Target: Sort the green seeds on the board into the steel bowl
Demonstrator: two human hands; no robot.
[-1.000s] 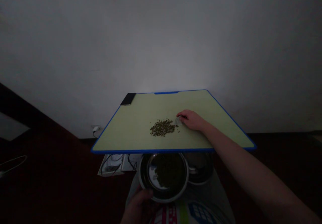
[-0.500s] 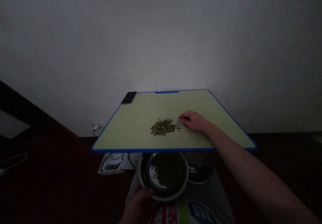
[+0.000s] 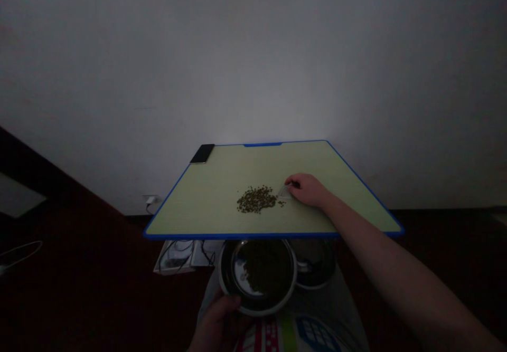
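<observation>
My right hand [image 3: 304, 187] is pinched on a clear plastic protractor [image 3: 284, 191], its curved edge facing left. The protractor is just right of a loose pile of small brown-green grains [image 3: 256, 200] on the folding table [image 3: 222, 222], and a few stray grains lie below it. Under the table's near edge, my left hand [image 3: 218, 317] grips the lower left rim of a round metal bowl [image 3: 293, 283]. Dark grains [image 3: 267, 267] cover the bowl's right side, while its shiny bottom shows on the left. Part of the bowl is hidden beneath the table.
A black phone [image 3: 202, 154] lies at the table's far left corner. Beside the first bowl sits a second dark round container [image 3: 317, 267], partly hidden. White boxes with cables [image 3: 178, 257] are on the floor at left, near a plug [image 3: 151, 200] on the wall.
My right hand has shifted slightly to the right, and the protractor has turned so more of its face shows. My left hand and the bowl stay in place.
</observation>
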